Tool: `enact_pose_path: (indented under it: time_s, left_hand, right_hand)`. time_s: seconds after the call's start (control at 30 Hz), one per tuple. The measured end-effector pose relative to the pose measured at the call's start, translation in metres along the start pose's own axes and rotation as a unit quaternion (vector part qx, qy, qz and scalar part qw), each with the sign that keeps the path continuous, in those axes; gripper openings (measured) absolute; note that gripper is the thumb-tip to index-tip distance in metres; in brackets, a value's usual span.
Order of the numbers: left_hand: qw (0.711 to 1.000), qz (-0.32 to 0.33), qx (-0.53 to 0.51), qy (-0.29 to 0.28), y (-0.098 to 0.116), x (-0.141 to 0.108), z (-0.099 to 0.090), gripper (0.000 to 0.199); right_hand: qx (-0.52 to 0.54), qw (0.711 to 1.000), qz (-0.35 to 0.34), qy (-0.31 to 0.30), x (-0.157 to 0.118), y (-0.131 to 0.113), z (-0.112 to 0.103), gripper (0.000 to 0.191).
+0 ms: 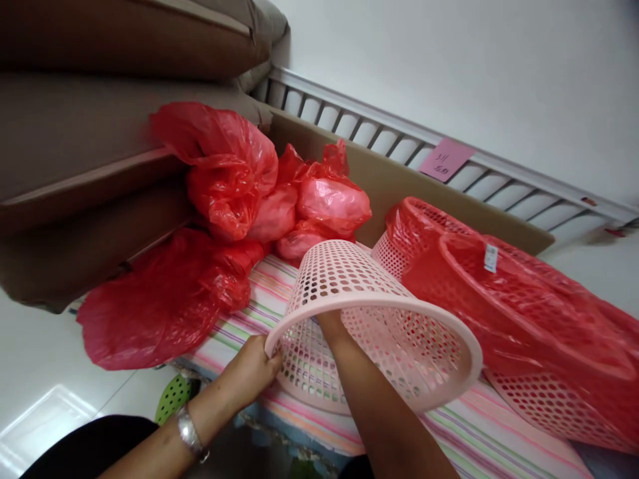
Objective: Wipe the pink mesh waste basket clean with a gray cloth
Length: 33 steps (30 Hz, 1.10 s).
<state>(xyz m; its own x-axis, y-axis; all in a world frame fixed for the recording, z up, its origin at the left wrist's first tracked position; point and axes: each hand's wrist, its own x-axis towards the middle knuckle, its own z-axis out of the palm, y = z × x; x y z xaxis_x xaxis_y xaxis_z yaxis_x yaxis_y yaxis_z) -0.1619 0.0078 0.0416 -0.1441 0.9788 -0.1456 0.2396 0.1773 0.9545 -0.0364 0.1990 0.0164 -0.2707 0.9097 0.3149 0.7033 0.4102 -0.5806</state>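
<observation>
A pale pink plastic basket [349,273] with a lattice of holes lies tipped on its side on the striped cloth, its mouth facing me. My left hand [258,364] is closed around the left edge of its rim, with a silver bracelet on that wrist. Through the mouth, my right hand [329,320] reaches deep inside the basket; its fingers are hidden behind the basket wall, so what they do does not show. To the right stand more pink baskets [554,406], draped in red plastic bags [519,299]; one bears a small white label [490,257].
Several stuffed red plastic bags [334,199] are heaped behind the basket, and a flatter red bag [160,299] hangs over the left edge. Brown cushions [90,126] are stacked at left. A slatted radiator cover [369,133] carries a pink paper note [446,159].
</observation>
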Motion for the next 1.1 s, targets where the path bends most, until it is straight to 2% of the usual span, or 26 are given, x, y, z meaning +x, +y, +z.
enact_pose_path:
  time_s: [0.1,0.17,0.3,0.4,0.47,0.53,0.6,0.67,0.8,0.93,1.03,1.1]
  left_hand:
    - [1.000,-0.001,-0.017,0.007,-0.003,0.001,0.002,0.016]
    - [1.000,0.000,-0.012,0.019,-0.005,0.002,0.003,0.015]
    - [0.999,0.014,0.022,0.042,-0.008,0.002,0.006,0.015]
    - [0.999,0.014,0.033,0.037,-0.006,0.000,0.007,0.018]
    - [0.998,0.006,0.048,0.031,0.000,-0.003,0.005,0.020]
    - [0.996,0.002,0.085,0.034,0.009,-0.006,0.000,0.019]
    - [0.990,0.006,0.136,0.040,0.019,-0.011,-0.007,0.017]
    - [0.982,0.013,0.184,0.048,0.027,-0.016,-0.014,0.014]
    - [0.977,0.027,0.208,0.040,0.033,-0.020,-0.020,0.014]
    - [0.975,0.014,0.216,0.049,0.028,-0.018,-0.021,0.013]
    - [0.986,-0.005,0.153,0.072,0.014,-0.016,-0.015,0.017]
    - [0.998,-0.019,0.048,0.046,-0.002,-0.014,-0.004,0.019]
  right_hand:
    - [-0.013,1.000,-0.014,-0.002,-0.003,-0.004,-0.005,0.039]
    - [-0.069,0.997,-0.032,-0.022,-0.020,-0.011,-0.011,0.038]
    - [-0.227,0.968,-0.019,-0.100,-0.095,-0.022,-0.030,0.040]
    - [-0.227,0.963,-0.032,-0.139,-0.156,-0.024,-0.050,0.048]
    - [-0.205,0.964,-0.039,-0.164,-0.179,-0.022,-0.065,0.052]
    - [-0.189,0.965,-0.034,-0.177,-0.185,-0.018,-0.076,0.054]
    - [-0.192,0.967,-0.021,-0.168,-0.177,-0.014,-0.081,0.055]
    - [-0.209,0.967,-0.020,-0.145,-0.161,-0.010,-0.076,0.054]
    - [-0.216,0.970,-0.035,-0.103,-0.110,-0.002,-0.045,0.048]
    - [-0.100,0.995,0.017,-0.019,-0.049,0.002,-0.015,0.036]
    - [-0.050,0.998,0.031,0.008,-0.017,0.004,-0.004,0.035]
    - [-0.051,0.998,0.030,0.004,-0.005,0.005,-0.002,0.035]
